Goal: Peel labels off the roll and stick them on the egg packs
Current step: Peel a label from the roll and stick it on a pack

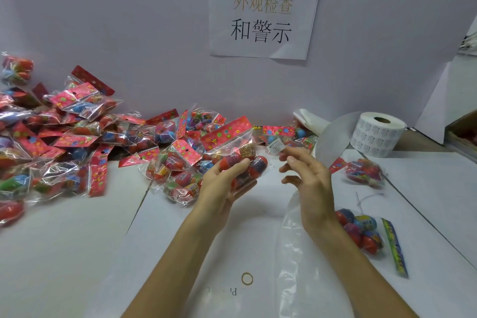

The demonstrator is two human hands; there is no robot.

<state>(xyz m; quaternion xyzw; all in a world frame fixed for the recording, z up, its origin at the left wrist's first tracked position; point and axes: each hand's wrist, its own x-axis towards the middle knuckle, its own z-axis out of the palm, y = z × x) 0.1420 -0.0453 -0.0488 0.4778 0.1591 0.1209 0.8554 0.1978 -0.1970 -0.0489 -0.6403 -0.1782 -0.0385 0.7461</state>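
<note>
My left hand (227,183) grips a clear egg pack (237,152) with a red flowered header, held up above the table at centre. My right hand (307,175) is just to its right, and its fingertips pinch a small white label (275,146) near the pack's right edge. The label roll (375,137) stands at the back right, with a strip of bare backing paper (333,144) curving off it toward my right hand. A big heap of egg packs (77,137) covers the left side and the back of the table.
Two egg packs lie to the right, one (365,171) near the roll and one (361,232) by my right wrist. A clear plastic sheet (296,253) and a rubber band (247,278) lie in front. A paper sign (263,10) hangs on the back wall.
</note>
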